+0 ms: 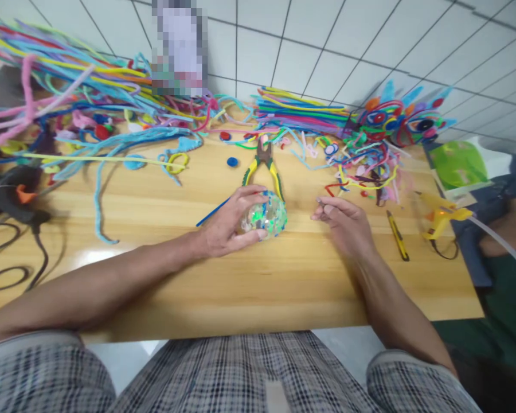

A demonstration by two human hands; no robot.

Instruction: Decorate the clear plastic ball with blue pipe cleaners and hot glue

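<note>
My left hand (234, 223) is wrapped round the left side of a clear, round object (266, 217) with green and blue patches, low over the wooden table (249, 292). To its right, my right hand (344, 221) has thumb and fingertips pinched together, apart from the round object. Something small and dark may be between them, too small to name. Pliers (276, 179) with yellow and green handles lie just beyond the round object, jaws pointing away. A thin blue stick (212, 212) lies beside my left hand. A blue cap (232, 162) sits left of the pliers.
Pipe cleaners (301, 115) are heaped along the back and left. At right are a yellow cutter (398, 236), a yellow glue gun (441, 215) and a colourful craft mask (402, 121). A black clamp-like tool (12, 198) with a cable stands left. Another person's arm shows far right.
</note>
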